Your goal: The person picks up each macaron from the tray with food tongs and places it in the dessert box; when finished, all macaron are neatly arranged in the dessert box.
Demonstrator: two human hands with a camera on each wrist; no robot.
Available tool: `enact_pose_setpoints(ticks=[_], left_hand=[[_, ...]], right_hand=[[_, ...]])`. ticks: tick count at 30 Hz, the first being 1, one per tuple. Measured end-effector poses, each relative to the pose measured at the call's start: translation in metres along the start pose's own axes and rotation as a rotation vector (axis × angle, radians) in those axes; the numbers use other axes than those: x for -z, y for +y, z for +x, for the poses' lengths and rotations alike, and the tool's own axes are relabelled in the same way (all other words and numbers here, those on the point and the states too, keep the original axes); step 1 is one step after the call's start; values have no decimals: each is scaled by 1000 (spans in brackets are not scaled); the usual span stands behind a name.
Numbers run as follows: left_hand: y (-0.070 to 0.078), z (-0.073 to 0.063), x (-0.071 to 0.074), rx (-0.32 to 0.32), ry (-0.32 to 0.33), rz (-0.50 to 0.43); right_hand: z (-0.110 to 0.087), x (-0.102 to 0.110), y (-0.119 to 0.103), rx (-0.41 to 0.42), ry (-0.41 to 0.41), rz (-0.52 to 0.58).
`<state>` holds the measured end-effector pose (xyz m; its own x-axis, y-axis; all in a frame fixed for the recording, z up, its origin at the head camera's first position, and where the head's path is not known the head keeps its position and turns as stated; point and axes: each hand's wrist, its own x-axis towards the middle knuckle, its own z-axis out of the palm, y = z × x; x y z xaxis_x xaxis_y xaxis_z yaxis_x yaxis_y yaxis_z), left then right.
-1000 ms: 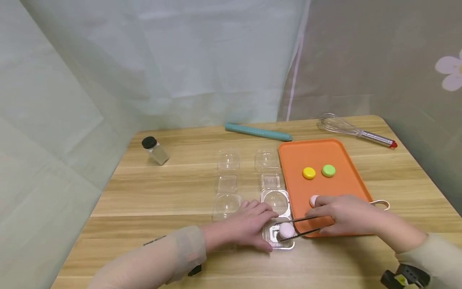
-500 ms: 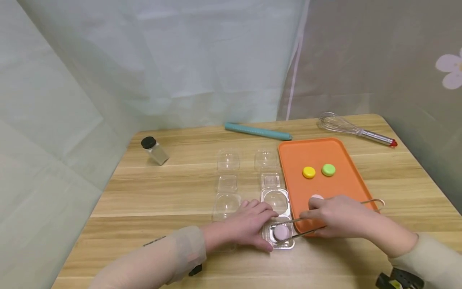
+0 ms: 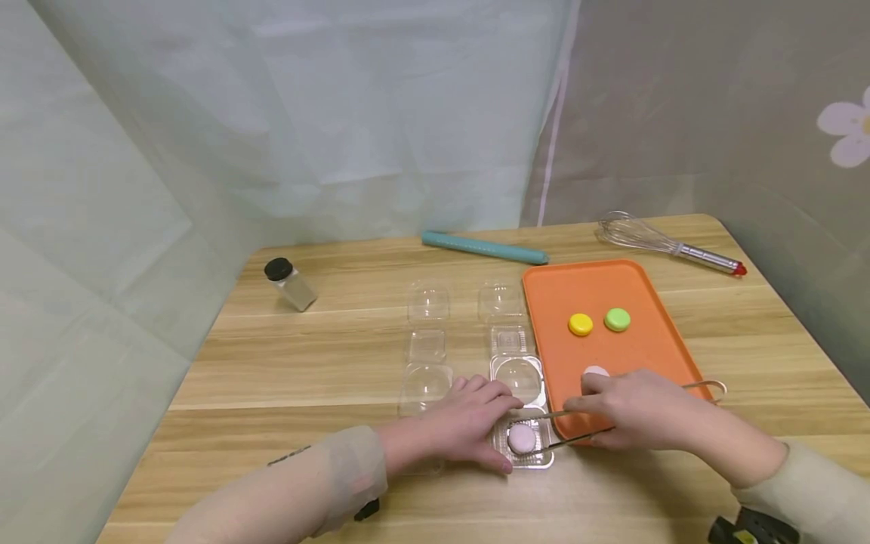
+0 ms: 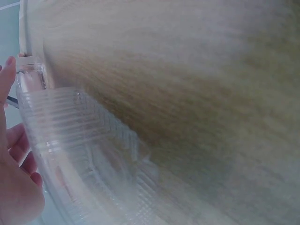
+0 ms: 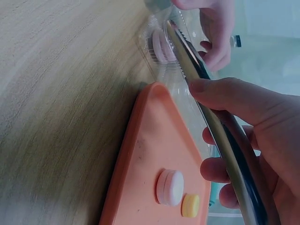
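Note:
A pale pink macaron (image 3: 522,438) sits in the near compartment of a clear plastic box (image 3: 545,459). My right hand (image 3: 646,412) grips metal tongs (image 5: 220,126), whose arms are spread on either side of that macaron. In the right wrist view, one serrated tong arm passes over the box beside the macaron. My left hand (image 3: 469,427) rests along the box's left side, its fingers extended and thumb at the near corner. Another pink macaron (image 5: 169,187) lies on the orange tray (image 3: 578,279), partly covered by my right hand in the head view.
On the tray are a yellow macaron (image 3: 581,325) and a green macaron (image 3: 617,319). More clear boxes (image 3: 428,344) stand to the left and behind. A teal rolling pin (image 3: 482,248), a whisk (image 3: 669,245) and a black-capped jar (image 3: 291,285) lie farther back.
The macaron has moved left and down into the box's near compartment, and the tongs have shifted left with it. My left hand has stayed at the box.

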<state>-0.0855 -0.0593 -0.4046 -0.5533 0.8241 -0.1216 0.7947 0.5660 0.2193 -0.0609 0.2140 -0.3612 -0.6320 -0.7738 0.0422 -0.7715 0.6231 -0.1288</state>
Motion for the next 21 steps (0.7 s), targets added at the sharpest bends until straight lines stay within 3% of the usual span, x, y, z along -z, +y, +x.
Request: enact_pose_setpoints(ticks=[15,21], left_hand=[[-2,0,0,-7,4,9],[-2,-2,1,0,17,9]], right_hand=[[-7,15,9,-50,-15,61],[-16,23,19,-84,-56,203]])
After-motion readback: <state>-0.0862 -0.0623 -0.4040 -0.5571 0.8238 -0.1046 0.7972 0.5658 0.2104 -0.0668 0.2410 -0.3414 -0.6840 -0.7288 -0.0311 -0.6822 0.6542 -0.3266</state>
